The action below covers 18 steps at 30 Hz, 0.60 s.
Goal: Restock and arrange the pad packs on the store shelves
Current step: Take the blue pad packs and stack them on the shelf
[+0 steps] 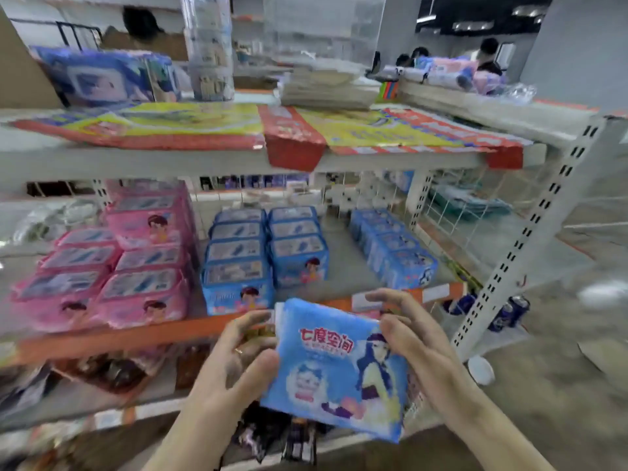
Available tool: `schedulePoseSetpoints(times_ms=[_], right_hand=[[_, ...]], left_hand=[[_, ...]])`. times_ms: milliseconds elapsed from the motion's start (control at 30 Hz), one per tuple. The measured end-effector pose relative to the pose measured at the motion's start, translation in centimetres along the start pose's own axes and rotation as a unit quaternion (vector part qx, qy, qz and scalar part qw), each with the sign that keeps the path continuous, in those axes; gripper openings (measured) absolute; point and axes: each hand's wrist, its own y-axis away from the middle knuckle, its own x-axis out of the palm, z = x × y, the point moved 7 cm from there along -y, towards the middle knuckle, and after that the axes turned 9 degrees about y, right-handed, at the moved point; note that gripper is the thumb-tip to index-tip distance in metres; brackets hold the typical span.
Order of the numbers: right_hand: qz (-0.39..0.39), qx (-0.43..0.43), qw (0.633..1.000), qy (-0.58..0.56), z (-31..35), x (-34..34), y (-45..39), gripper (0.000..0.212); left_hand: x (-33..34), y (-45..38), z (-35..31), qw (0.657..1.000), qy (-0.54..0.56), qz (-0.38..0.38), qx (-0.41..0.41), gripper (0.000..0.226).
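Observation:
I hold a blue pad pack (336, 365) with red lettering and a cartoon figure in front of the middle shelf (136, 338). My left hand (234, 365) grips its left edge, thumb on the front. My right hand (414, 338) holds the right edge, fingers spread over the top corner. On the shelf stand pink pad packs (112, 266) at the left, two rows of blue packs (265, 249) in the middle and one row of blue packs (394, 249) at the right.
The top shelf (390, 161) carries flat red and yellow packages, a blue pack and a clear container. A perforated white upright (516, 253) stands at the right, with cans (509, 311) on the floor behind it. Dark snack bags fill the lower shelf. People are far off at the back.

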Motion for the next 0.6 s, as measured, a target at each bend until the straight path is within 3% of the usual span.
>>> schedulePoseSetpoints(times_ms=[33,67,167,367,433,500,600], right_hand=[[0.007,0.008,1.000,0.010,-0.5,0.3,0.3,0.049],[0.015,0.017,0.999,0.027,-1.0,0.6,0.5,0.052],[0.037,0.041,0.997,0.051,-1.4,1.5,0.4,0.046],[0.071,0.055,0.992,0.085,-3.1,1.3,-0.8,0.055],[0.090,0.065,0.987,0.113,-4.0,0.4,-1.1,0.060],[0.103,0.077,0.984,0.125,-5.2,-0.9,-1.3,0.077],[0.114,0.095,0.984,0.099,-7.2,-3.7,-1.3,0.089]], left_hand=[[-0.3,0.9,1.1,1.000,-0.006,0.026,-0.017,0.089],[-0.5,1.7,1.8,0.999,0.002,0.039,-0.033,0.104],[-0.4,2.4,2.4,0.997,0.007,0.061,-0.052,0.109],[-0.6,2.2,3.1,0.999,-0.014,0.027,-0.042,0.100],[-0.1,1.7,3.0,0.999,-0.027,-0.004,-0.020,0.083],[0.7,1.0,3.4,0.999,-0.017,-0.037,-0.013,0.056],[3.1,-0.2,4.3,0.997,-0.033,-0.062,-0.014,0.050]])
